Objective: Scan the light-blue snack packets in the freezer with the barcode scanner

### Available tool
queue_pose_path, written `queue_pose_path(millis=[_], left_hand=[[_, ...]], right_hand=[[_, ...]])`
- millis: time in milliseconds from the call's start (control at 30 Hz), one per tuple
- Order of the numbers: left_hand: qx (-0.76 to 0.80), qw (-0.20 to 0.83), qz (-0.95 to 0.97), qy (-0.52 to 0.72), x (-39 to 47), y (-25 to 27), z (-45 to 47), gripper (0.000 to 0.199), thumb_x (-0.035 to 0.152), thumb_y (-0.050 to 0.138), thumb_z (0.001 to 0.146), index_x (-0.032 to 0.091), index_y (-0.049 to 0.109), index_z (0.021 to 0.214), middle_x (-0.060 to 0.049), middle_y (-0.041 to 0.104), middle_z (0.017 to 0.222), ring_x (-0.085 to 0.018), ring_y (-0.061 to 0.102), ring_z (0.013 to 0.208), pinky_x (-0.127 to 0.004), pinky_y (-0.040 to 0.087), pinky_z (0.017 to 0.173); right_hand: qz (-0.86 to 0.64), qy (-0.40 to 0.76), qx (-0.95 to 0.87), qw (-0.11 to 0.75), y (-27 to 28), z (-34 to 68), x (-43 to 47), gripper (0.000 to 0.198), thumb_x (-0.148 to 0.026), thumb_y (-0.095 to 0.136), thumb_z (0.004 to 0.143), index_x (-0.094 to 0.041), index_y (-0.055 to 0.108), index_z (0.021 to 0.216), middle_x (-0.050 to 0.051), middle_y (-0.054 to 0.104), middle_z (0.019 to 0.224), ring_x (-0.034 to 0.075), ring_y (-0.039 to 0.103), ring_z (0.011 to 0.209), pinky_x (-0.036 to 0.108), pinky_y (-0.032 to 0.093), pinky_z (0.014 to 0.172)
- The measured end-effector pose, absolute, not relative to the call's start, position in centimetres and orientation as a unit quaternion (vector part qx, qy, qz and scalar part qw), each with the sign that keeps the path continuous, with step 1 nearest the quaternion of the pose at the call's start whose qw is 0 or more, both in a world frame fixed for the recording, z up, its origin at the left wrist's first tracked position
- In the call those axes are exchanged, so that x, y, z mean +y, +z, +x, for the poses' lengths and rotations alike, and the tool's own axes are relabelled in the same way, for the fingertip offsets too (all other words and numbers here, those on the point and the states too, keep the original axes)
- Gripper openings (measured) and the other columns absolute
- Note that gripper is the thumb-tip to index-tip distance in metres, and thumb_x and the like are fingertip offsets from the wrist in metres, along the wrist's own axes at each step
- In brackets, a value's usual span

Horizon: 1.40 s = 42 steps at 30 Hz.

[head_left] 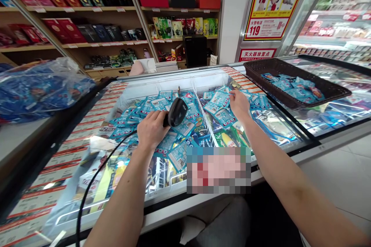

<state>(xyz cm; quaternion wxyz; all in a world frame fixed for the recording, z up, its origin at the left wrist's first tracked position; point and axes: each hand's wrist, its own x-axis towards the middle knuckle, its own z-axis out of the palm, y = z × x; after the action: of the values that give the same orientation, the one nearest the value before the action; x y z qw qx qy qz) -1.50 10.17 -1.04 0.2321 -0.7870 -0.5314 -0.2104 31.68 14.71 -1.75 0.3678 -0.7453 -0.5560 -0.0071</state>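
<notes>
My left hand (pixel 152 129) is wrapped around the handle of a black barcode scanner (pixel 177 112), whose cable (pixel 100 171) runs down past my left forearm. The scanner head is above a heap of blue packets (pixel 181 154) in a glass-topped chest freezer. Over on the right, the fingers of my right hand (pixel 240 105) are pinched at the edge of a blue packet (pixel 218 99). That packet lies among others of the same kind, some with barcodes facing up. The contact at the fingertips is small and partly hidden.
A dark brown basket (pixel 327 85) holding more blue packets stands on the freezer at the right. A clear plastic bag of blue packs (pixel 43 88) lies at the left. A white wire divider (pixel 205 117) splits the freezer. Stocked shelves (pixel 116 42) stand behind. A blurred patch hides the near middle.
</notes>
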Motion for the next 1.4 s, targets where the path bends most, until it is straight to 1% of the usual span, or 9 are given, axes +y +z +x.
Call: queue_pose_path(millis=[267,400,567,733,967,1133,1200,1300,1400], left_hand=[[-0.545,0.228,-0.776,-0.219,10.3,-1.0,-1.7,0.029,0.034,0.048,0.081,0.022,0.059,0.105,-0.007,0.064,0.093,-0.025,0.055,0.097,-0.032,0.038,0.069],[-0.554,0.229,-0.771,-0.217,10.3,-1.0,-1.8,0.030,0.035,0.049,0.081,0.022,0.059,0.105,-0.007,0.064,0.093,-0.025,0.055,0.097,-0.032,0.038,0.069],[-0.575,0.224,-0.752,-0.233,10.4,-1.1,-1.9,0.030,0.034,0.046,0.082,0.021,0.059,0.105,-0.007,0.064,0.094,-0.026,0.055,0.097,-0.033,0.038,0.071],[-0.616,0.222,-0.712,-0.254,10.5,-1.2,-2.4,0.032,0.037,0.048,0.081,0.020,0.059,0.105,-0.009,0.064,0.095,-0.027,0.055,0.097,-0.034,0.038,0.072],[-0.631,0.206,-0.697,-0.270,10.5,-1.0,-2.5,0.033,0.039,0.049,0.079,0.020,0.058,0.105,-0.009,0.064,0.097,-0.028,0.055,0.099,-0.034,0.038,0.073],[-0.637,0.195,-0.698,-0.261,10.4,-0.9,-2.2,0.033,0.038,0.048,0.079,0.019,0.058,0.104,-0.010,0.063,0.096,-0.029,0.054,0.100,-0.034,0.038,0.074],[-0.638,0.194,-0.699,-0.259,10.4,-0.9,-2.2,0.034,0.038,0.047,0.079,0.018,0.059,0.104,-0.011,0.063,0.097,-0.029,0.054,0.100,-0.034,0.038,0.074],[-0.635,0.202,-0.701,-0.254,10.5,-1.0,-2.2,0.034,0.038,0.048,0.079,0.018,0.059,0.104,-0.010,0.064,0.096,-0.029,0.054,0.099,-0.034,0.037,0.072],[-0.632,0.213,-0.703,-0.248,10.5,-1.0,-2.2,0.033,0.037,0.048,0.079,0.018,0.059,0.104,-0.010,0.064,0.095,-0.028,0.055,0.097,-0.034,0.037,0.072]], right_hand=[[-0.716,-0.096,-0.601,0.342,-1.8,30.7,13.8,0.030,-0.030,0.043,0.087,-0.014,0.059,0.106,0.017,0.054,0.107,0.030,0.043,0.106,0.041,0.038,0.087],[-0.661,-0.097,-0.677,0.309,-1.8,29.9,13.7,0.036,-0.043,0.051,0.084,-0.015,0.060,0.105,0.014,0.054,0.103,0.028,0.044,0.104,0.042,0.036,0.091],[-0.661,-0.087,-0.696,0.268,-2.2,29.7,13.8,0.037,-0.043,0.063,0.077,-0.016,0.061,0.102,0.013,0.056,0.100,0.029,0.045,0.102,0.043,0.037,0.089],[-0.644,-0.105,-0.703,0.282,-1.8,28.6,13.1,0.032,-0.039,0.058,0.081,-0.018,0.063,0.104,0.013,0.056,0.106,0.029,0.044,0.105,0.043,0.036,0.089],[-0.502,-0.032,-0.820,0.272,-2.0,25.9,12.4,0.029,-0.037,0.043,0.091,-0.027,0.066,0.104,0.006,0.061,0.101,0.022,0.048,0.102,0.037,0.035,0.091],[-0.448,-0.039,-0.863,0.231,-2.9,25.4,12.5,0.036,-0.036,0.037,0.093,-0.027,0.055,0.123,0.003,0.054,0.126,0.021,0.043,0.115,0.039,0.031,0.097],[-0.419,-0.045,-0.882,0.210,-3.0,25.4,12.7,0.036,-0.038,0.037,0.093,-0.028,0.054,0.123,0.000,0.050,0.133,0.022,0.038,0.123,0.041,0.028,0.100],[-0.412,-0.042,-0.888,0.201,-3.0,25.5,12.8,0.037,-0.045,0.036,0.093,-0.027,0.062,0.110,0.000,0.058,0.124,0.021,0.041,0.121,0.041,0.026,0.101],[-0.467,-0.039,-0.857,0.213,-2.8,25.3,12.8,0.046,-0.055,0.034,0.090,-0.022,0.066,0.094,0.005,0.066,0.103,0.022,0.051,0.104,0.039,0.031,0.095]])
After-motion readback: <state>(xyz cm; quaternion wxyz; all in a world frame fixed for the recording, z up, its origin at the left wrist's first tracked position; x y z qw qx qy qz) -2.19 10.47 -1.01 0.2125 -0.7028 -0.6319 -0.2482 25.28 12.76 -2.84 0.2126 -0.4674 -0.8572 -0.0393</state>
